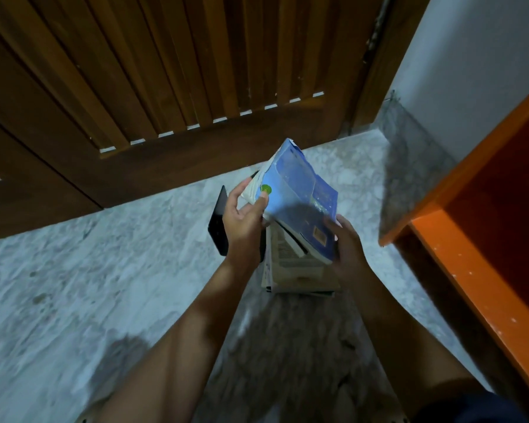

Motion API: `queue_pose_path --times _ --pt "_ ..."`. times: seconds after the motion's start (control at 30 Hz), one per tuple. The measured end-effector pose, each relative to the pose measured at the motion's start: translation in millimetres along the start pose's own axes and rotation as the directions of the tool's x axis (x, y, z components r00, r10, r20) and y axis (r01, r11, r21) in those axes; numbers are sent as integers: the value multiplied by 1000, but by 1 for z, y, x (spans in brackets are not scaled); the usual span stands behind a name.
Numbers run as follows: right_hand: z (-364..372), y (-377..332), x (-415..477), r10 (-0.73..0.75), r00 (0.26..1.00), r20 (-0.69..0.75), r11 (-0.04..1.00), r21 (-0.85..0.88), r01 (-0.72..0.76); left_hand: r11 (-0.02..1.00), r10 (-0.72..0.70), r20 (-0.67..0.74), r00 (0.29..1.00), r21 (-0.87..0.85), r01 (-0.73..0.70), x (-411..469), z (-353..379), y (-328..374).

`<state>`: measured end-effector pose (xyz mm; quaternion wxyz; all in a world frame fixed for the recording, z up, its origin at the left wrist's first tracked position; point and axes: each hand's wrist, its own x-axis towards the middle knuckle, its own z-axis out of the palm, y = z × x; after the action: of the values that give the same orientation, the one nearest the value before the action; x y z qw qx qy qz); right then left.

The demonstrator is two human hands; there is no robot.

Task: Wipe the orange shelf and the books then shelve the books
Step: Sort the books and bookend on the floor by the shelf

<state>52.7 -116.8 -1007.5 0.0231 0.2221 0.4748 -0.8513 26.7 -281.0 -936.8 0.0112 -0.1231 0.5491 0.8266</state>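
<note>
Marble floor (74, 270) | both grips — left hand (245, 221), right hand (347, 245) — hold worn blue book (300, 203) | over book stack (297, 270)

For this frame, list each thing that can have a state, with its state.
Worn blue paperback book: closed, tilted, lifted off the stack, held in both hands.
Left hand: gripping the blue book's left edge.
Right hand: gripping its lower right corner.
Stack of books on the floor: lying flat.
Orange wooden shelf: visible compartment holds nothing.
Slatted wooden door: closed.

Dim, bluish light (edges bowed by wide lens), lower floor (74, 300) motion-blurred.
</note>
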Motion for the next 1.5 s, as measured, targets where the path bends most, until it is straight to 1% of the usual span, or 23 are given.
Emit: queue_pose_path --times 0.03,0.1,0.2,0.27,0.37,0.5,0.63,0.73,0.83,0.97,1.1,1.23,1.3,1.33,1.43,1.5 --pt "-5 1 0 -25 1000 -13 999 -46 25 1000 -10 24 1000 7 10 -1 -2 -8" --pt "-17 5 0 -50 998 -43 989 -140 43 995 -52 28 998 82 49 0 -9 -24" --pt "-33 10 -1 -78 994 -81 978 -200 61 955 -137 11 990 265 129 0 -26 -55" --pt "-41 15 0 -92 994 -65 973 -218 76 938 -200 36 979 297 181 -4 -39 -75" --pt "-53 22 6 -117 992 -53 952 -289 97 907 -291 57 955 335 256 -5 -53 -95" --pt "-59 25 12 -97 988 -121 952 -300 57 859 -293 101 951 465 215 2 -65 -113" --pt "-56 22 17 -124 974 -191 928 -371 46 744 -316 91 944 642 187 6 -74 -125" --pt "-56 23 24 -140 965 -220 904 -427 34 681 -249 101 963 726 100 8 -76 -127" --pt "-60 32 26 -157 961 -227 878 -478 30 655 -197 168 966 756 2 15 -68 -122" --pt "-55 51 23 -157 946 -282 873 -487 0 644 -157 229 961 761 -76 19 -62 -116" --pt "-49 65 24 -242 903 -355 823 -569 -3 607 -152 282 947 783 -136 19 -68 -115" --pt "-46 66 27 -322 870 -374 775 -632 15 553 -150 275 950 819 -150 30 -67 -115" --pt "-45 61 28 -304 877 -372 759 -651 -13 516 -140 266 954 842 -159 36 -65 -114" --pt "-44 57 28 -273 888 -370 736 -674 -55 492 -164 261 951 857 -151 39 -64 -112" --pt "-39 32 19 -133 915 -380 586 -775 -237 426 -273 228 935 900 -95 38 -60 -92" --pt "-27 5 8 -70 922 -381 505 -810 -296 372 -323 229 918 923 -99 34 -52 -64"
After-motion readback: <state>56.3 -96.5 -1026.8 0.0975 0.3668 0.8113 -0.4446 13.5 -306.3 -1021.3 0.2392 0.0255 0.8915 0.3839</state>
